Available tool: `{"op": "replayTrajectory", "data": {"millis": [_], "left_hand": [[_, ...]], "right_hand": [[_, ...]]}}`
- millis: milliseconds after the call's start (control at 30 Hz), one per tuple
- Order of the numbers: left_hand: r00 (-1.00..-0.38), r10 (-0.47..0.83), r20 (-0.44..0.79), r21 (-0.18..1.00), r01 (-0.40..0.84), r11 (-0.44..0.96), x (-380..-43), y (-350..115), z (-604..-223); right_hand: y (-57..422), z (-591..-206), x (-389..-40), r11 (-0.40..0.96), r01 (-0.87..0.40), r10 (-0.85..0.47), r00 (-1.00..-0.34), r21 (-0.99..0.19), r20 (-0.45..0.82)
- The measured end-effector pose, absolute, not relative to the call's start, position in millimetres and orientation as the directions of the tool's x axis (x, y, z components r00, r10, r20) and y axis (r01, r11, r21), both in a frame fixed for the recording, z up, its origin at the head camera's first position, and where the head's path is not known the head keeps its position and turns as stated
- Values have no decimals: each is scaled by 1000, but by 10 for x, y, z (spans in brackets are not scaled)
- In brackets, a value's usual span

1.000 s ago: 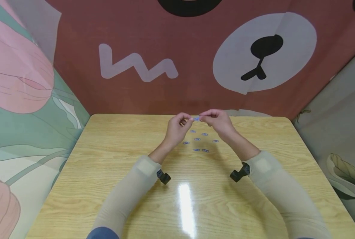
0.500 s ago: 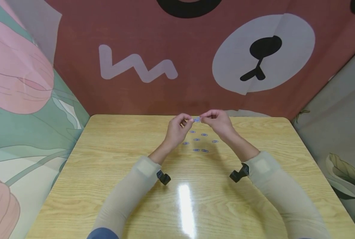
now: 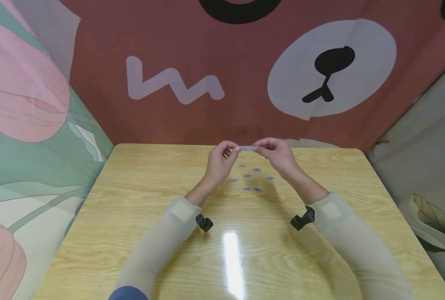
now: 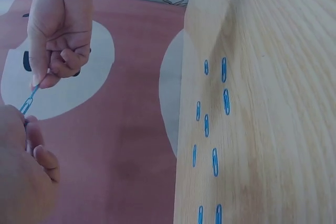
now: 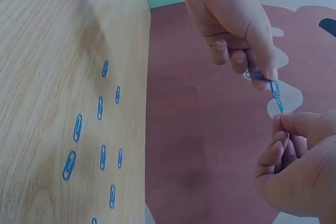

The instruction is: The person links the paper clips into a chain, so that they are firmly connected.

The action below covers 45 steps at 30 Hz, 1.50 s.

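So I've got the fingers of my left hand pinching one end of a short string of blue paper clips, and the fingers of my right hand pinching the other end. The string's up off the bench, near its far edge and right by the reddish-brown wall cloth, while a bunch of loose clips lies scattered on the wood closer to me.

The head view looks from high over the table, forward and down. The 2 wrist views are nearer, turned sideways, facing the table's far edge; both share its paper clips.
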<state>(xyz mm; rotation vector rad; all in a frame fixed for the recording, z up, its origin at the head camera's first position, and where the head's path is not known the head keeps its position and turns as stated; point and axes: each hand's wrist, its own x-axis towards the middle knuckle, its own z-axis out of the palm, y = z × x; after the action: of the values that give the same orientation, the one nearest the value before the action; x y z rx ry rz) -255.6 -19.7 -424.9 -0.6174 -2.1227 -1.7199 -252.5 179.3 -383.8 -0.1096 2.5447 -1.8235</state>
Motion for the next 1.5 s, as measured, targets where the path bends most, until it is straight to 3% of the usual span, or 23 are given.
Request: {"op": "replayTrajectory", "data": {"millis": [233, 767, 1500], "left_hand": [[-881, 177, 439, 863, 468, 188, -2536, -211, -4289], [-891, 240, 384, 882, 431, 189, -2561, -218, -4334], [-873, 205, 443, 875, 471, 113, -2561, -141, -4194]], "right_hand": [[1803, -3839, -2508, 286, -107, -64, -994, -952, 92], [1755, -3850, -2474, 244, -133, -69, -990, -961, 120], [1693, -3906, -2461, 188, -195, -91, -979, -963, 181]]}}
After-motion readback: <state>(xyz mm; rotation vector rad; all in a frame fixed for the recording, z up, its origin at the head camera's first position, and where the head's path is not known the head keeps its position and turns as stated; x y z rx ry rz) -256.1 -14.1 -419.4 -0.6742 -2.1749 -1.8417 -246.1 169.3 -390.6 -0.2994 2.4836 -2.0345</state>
